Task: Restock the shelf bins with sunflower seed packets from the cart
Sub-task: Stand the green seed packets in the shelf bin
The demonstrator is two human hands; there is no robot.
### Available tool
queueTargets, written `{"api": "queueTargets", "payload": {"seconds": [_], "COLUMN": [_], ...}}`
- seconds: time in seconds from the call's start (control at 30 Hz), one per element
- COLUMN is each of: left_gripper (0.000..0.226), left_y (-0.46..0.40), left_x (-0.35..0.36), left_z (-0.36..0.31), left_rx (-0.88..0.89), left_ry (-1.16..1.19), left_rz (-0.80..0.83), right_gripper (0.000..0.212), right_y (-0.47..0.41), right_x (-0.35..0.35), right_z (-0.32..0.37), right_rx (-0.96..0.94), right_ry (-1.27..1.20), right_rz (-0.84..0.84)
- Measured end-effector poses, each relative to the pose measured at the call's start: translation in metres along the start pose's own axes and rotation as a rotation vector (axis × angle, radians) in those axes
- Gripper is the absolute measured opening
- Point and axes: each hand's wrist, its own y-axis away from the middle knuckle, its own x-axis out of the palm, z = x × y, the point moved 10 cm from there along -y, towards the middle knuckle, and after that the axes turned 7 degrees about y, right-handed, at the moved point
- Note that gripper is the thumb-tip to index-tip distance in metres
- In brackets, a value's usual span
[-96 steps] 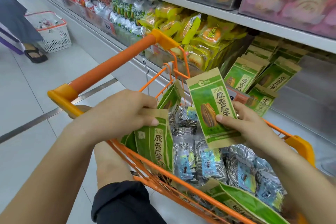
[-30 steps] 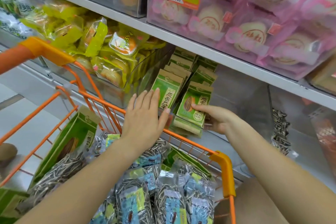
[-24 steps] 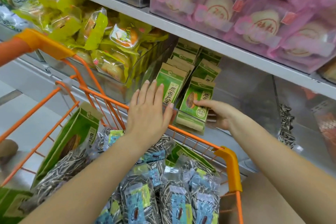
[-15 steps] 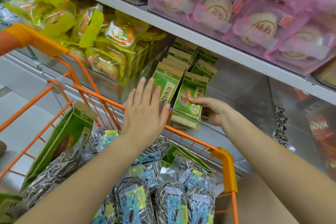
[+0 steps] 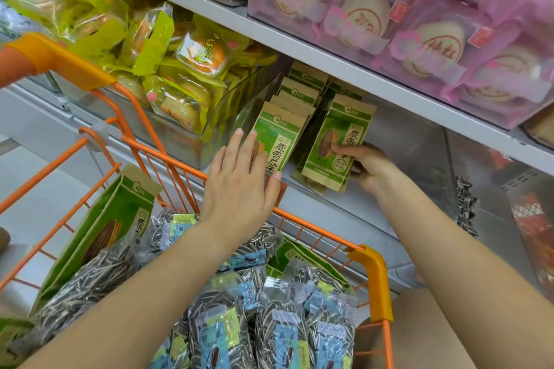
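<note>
The right hand (image 5: 367, 166) pinches a green packet (image 5: 337, 144) upright at the bin's (image 5: 419, 159) front, the left hand (image 5: 239, 186) lies flat with straight fingers against the neighbouring packet (image 5: 277, 136), and below them the orange cart (image 5: 371, 278) holds more seed packets.

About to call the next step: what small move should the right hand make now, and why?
Probably let go and draw back. The right hand grips the right packet, which already stands in the bin beside the left row; the left hand rests flat against that row's front.
</note>
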Motion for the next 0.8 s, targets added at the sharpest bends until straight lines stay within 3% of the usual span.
{"api": "queueTargets", "payload": {"seconds": [0.23, 0.6, 0.7, 0.8], "left_gripper": [0.052, 0.048, 0.048, 0.047], "left_y": [0.000, -0.001, -0.001, 0.000], "left_x": [0.002, 0.004, 0.004, 0.004], "left_z": [0.000, -0.001, 0.000, 0.000], "left_rx": [0.005, 0.021, 0.017, 0.016], "left_ry": [-0.014, -0.035, -0.036, -0.036], "left_rz": [0.013, 0.018, 0.023, 0.021], "right_gripper": [0.052, 0.052, 0.066, 0.096], "right_y": [-0.006, 0.005, 0.008, 0.009], "right_x": [0.010, 0.002, 0.007, 0.011], "right_z": [0.008, 0.036, 0.035, 0.034], "right_rx": [-0.087, -0.368, -0.422, -0.467], "right_ry": [-0.005, 0.104, 0.160, 0.213], "right_rz": [0.025, -0.195, -0.204, -0.218]}}
